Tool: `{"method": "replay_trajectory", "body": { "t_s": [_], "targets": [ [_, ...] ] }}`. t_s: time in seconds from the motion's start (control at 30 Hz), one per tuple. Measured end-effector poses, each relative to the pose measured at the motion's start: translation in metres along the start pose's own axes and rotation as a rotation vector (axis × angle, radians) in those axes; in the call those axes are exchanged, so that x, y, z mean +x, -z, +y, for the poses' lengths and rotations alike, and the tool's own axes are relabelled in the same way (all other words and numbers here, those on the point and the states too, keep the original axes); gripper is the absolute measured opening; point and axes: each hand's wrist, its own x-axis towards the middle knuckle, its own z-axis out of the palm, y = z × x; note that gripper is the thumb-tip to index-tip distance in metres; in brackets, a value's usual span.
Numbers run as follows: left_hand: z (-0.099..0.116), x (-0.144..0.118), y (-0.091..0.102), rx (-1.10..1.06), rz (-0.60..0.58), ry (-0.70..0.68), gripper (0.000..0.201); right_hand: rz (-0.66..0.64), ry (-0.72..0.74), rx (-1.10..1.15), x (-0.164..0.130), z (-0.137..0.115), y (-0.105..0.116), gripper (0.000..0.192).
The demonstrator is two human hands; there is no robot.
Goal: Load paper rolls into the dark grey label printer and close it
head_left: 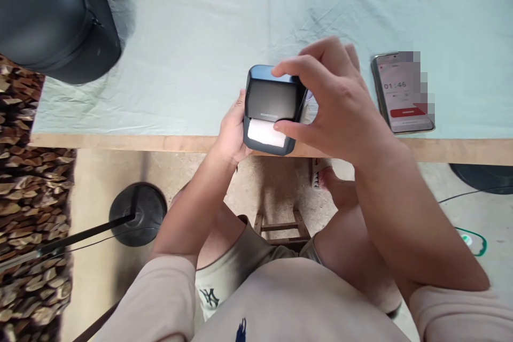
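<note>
Black device (269,100) in left hand (233,127) (right hand (333,97) arched over).

Left hand (231,133): most fingers hidden behind the black box (267,99). Box lettering (269,115): too small to read with certainty. Right hand (334,88): thumb contact with the white paper (261,132) cannot be confirmed. Phone (396,96): right part masked by pixel blocks. Bag (52,16): cut off, top and left edges. Wood pile (34,192): cut off left. Round base (483,177): cut off right, partly under table (441,154).
</note>
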Motion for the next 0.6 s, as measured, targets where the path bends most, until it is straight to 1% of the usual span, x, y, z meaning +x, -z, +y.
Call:
{"method": "replay_trajectory", "body": {
  "t_s": [0.03,0.07,0.13,0.17,0.23,0.27,0.3,0.33,0.37,0.47,0.5,0.53,0.6],
  "targets": [
    [-0.001,0.001,0.002,-0.002,-0.012,-0.009,0.052,0.021,-0.020,-0.016,0.000,-0.001,-0.001,0.058],
    [-0.002,0.002,0.003,-0.007,-0.033,-0.011,0.050,0.053,-0.056,-0.019,-0.001,-0.002,-0.003,0.050],
    [-0.004,0.002,0.005,-0.011,-0.101,-0.033,0.046,0.151,-0.121,0.040,-0.002,-0.003,-0.006,0.028],
    [-0.004,0.002,0.005,-0.007,-0.133,-0.044,0.047,0.217,-0.135,0.094,-0.002,-0.003,-0.008,0.019],
    [-0.005,0.000,0.004,0.011,-0.163,-0.040,0.058,0.331,-0.129,0.186,-0.003,-0.002,-0.010,0.014],
    [-0.005,-0.001,0.004,0.020,-0.158,-0.029,0.064,0.357,-0.117,0.199,-0.003,-0.002,-0.009,0.014],
    [-0.006,-0.002,0.004,0.027,-0.148,-0.015,0.068,0.354,-0.109,0.183,-0.002,-0.001,-0.008,0.013],
    [-0.006,-0.002,0.004,0.035,-0.140,-0.003,0.070,0.313,-0.111,0.141,-0.001,-0.001,-0.007,0.014],
    [-0.007,-0.002,0.005,0.044,-0.134,0.000,0.069,0.235,-0.127,0.080,0.000,-0.002,-0.005,0.015],
    [-0.010,0.000,0.010,0.069,-0.130,-0.034,0.057,-0.041,-0.244,-0.134,0.004,-0.007,-0.001,0.021],
    [-0.011,0.001,0.011,0.076,-0.131,-0.053,0.051,-0.109,-0.288,-0.202,0.005,-0.009,-0.001,0.023],
    [-0.012,0.001,0.012,0.085,-0.133,-0.069,0.047,-0.152,-0.319,-0.258,0.006,-0.011,-0.002,0.026],
    [-0.011,-0.001,0.012,0.122,-0.150,-0.078,0.042,-0.194,-0.343,-0.315,0.008,-0.013,-0.003,0.033]
  ]
}}
